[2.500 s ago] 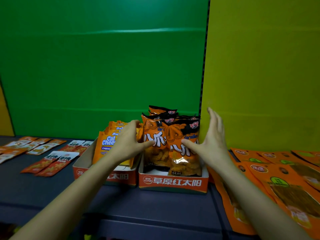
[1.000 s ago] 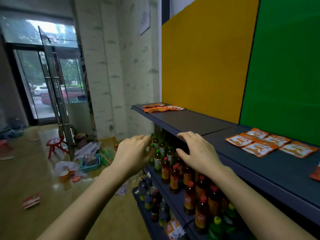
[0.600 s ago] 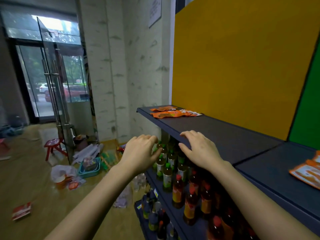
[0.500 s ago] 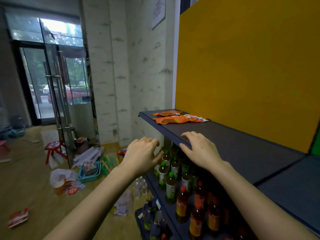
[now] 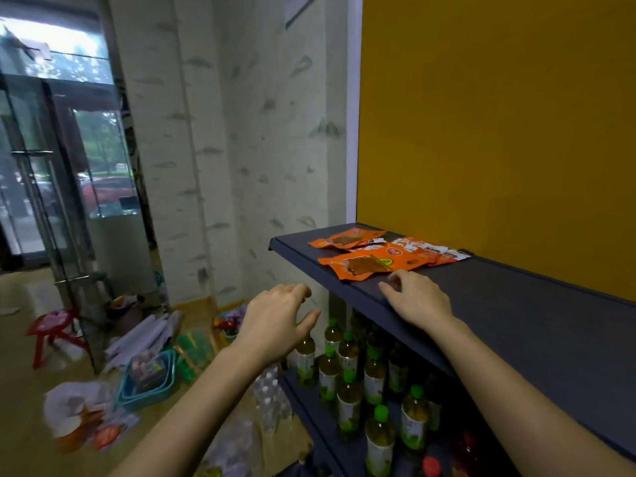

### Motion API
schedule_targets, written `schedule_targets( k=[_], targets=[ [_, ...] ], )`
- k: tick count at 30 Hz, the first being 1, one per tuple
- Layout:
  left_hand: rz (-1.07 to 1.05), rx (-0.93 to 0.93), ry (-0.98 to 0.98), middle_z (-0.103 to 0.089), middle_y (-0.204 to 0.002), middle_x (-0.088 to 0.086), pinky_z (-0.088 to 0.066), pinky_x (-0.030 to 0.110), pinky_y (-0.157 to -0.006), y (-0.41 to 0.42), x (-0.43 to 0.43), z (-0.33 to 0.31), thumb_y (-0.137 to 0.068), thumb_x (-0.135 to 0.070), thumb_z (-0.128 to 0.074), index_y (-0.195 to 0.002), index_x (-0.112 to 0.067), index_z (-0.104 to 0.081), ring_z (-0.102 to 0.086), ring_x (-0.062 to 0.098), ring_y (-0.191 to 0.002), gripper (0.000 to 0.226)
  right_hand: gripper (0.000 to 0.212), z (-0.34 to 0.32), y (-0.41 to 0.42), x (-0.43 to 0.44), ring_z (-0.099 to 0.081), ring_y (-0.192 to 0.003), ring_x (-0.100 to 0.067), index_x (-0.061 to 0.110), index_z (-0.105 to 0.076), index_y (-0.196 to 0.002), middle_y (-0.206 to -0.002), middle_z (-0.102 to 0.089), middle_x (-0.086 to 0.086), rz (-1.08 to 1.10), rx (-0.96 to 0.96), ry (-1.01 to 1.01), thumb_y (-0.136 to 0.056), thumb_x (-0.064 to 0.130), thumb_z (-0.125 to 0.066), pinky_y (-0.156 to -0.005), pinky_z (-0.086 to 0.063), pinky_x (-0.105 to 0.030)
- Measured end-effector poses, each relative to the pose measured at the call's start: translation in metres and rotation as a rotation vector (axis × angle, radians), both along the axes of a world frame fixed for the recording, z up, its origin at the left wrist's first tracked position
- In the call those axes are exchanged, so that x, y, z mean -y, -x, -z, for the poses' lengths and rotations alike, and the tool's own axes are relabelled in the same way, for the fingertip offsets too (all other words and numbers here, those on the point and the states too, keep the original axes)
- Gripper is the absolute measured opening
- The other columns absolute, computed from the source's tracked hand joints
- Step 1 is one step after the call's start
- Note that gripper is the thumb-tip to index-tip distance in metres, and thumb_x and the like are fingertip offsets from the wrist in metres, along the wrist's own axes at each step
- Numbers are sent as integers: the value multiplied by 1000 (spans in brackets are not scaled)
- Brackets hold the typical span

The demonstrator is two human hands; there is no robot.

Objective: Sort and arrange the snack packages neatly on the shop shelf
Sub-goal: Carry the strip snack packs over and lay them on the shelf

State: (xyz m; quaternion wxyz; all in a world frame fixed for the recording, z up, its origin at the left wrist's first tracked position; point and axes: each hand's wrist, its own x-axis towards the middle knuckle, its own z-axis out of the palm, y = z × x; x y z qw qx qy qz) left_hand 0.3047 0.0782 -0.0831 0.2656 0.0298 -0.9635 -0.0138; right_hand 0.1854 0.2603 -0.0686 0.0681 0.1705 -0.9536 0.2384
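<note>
1. Glass doors [image 5: 51,160] and a pale wall fill the far left; on the floor sit a red stool [image 5: 51,328], a teal basket [image 5: 151,383] and loose litter.
2. Left hand [image 5: 275,325] hangs in the air off the shelf's front edge, above the bottles [image 5: 347,383] on the lower shelf. Its fingers are loosely curled and hold nothing.
3. Shelf [image 5: 516,321] is dark blue and runs away to the right under a yellow panel [image 5: 499,115].
4. Right hand [image 5: 418,302] rests at the front edge of the shelf, its fingers bent, empty, their tips just beside the near packet [image 5: 364,265].
5. Packets lie flat at the left end of the shelf: the near orange one, a second orange one [image 5: 344,239] behind it, and a white-and-red one [image 5: 430,253] to the right, overlapping in a loose heap.
6. Near packet has its long axis running roughly left to right, skewed to the shelf edge; which end is its top I cannot tell.
7. Risk, as I judge it: the near packet lies close to the front edge, so a push from the right hand could slide it off onto the bottles or the floor.
8. Pulling one packet from the heap may drag its neighbours askew, since they overlap.
</note>
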Motion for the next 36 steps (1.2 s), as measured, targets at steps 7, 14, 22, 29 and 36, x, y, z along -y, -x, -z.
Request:
schedule_targets(
  k=[7, 14, 22, 29, 36],
  targets=[
    [232, 9, -11, -60, -117, -9, -43, 24, -80, 83, 88, -7, -92, -47, -43, -113, -23, -54, -55, 10, -108, 33, 57, 1, 46, 59, -45, -122, -31, 9, -57, -117, -127, -55, -12, 313, 154, 27, -93, 56, -37, -94, -41, -41],
    [366, -33, -141, -63, -109, -8, -44, 27, -78, 153, 134, -4, -91, -44, -48, -108, -22, -58, -56, 11, -104, 30, 83, 12, 72, 91, -41, -125, -32, 5, -60, -117, -131, -52, -13, 572, 138, -27, -81, 75, -33, -99, -36, -42],
    [417, -71, -189, -64, -105, -4, -42, 30, -73, 244, 165, -7, -89, -44, -50, -106, -22, -59, -57, 16, -102, 29, 80, 25, 103, 104, -37, -126, -29, 11, -58, -122, -135, -45, -11, 807, 25, -14, -75, 75, -48, -101, -34, -40],
    [432, 30, -190, -64, -106, -1, -46, 33, -75, 330, 168, -11, -88, -46, -50, -105, -21, -59, -58, 19, -99, 31, 37, 27, 123, 113, -45, -115, -28, 17, -66, -96, -119, -55, -6, 841, -23, 12, -90, 49, -49, -90, -38, -37],
    [315, 335, -183, -58, -118, 13, -50, 40, -84, 399, 168, -5, -83, -64, -47, -116, -12, -49, -55, 27, -107, 62, 19, 16, 119, 108, -55, -107, -37, 21, -46, -99, -113, -60, -16, 912, -16, 216, -95, 39, -45, -81, -40, -39]
  ],
)
